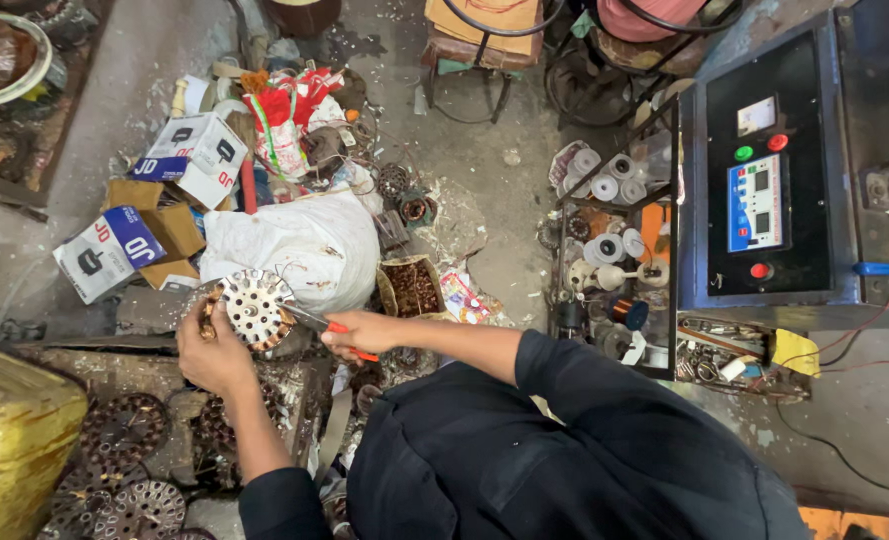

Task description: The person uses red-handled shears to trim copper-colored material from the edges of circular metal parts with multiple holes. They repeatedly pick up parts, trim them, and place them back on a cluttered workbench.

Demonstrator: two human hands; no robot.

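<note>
Fingers of the left hand point(213, 352) are closed around the edge of a round metal stator disc point(255, 307), a silver piece with many small holes and with copper wire at its rim. The hand holds this disc tilted up, just in front of a white sack point(305, 245). The right hand point(363, 332) is closed on the orange handle of a screwdriver point(317, 322), and the metal shaft of the tool reaches to the side of the disc and seems to touch it near the copper winding. Both forearms come out of dark blue sleeves point(565, 400).

Below the left hand, more old stator discs point(125, 470) lie in a heap, brown and dusty, and one of them is almost under the wrist. Beside this heap, at the left edge, stands a yellow container point(15, 430). Near the right hand is a small open box point(412, 287) filled with brown scraps.

Further out, behind the white sack, several cardboard boxes point(155, 215) in white and blue lie on the dirty floor, together with red and white bags point(290, 115). On the right is a metal rack point(615, 235) with white tape rolls and copper wire spools, and just beside it a black control panel point(765, 170) with a blue display, a green button and red buttons. At the top, well apart from the hands, stands a stool point(480, 40).
</note>
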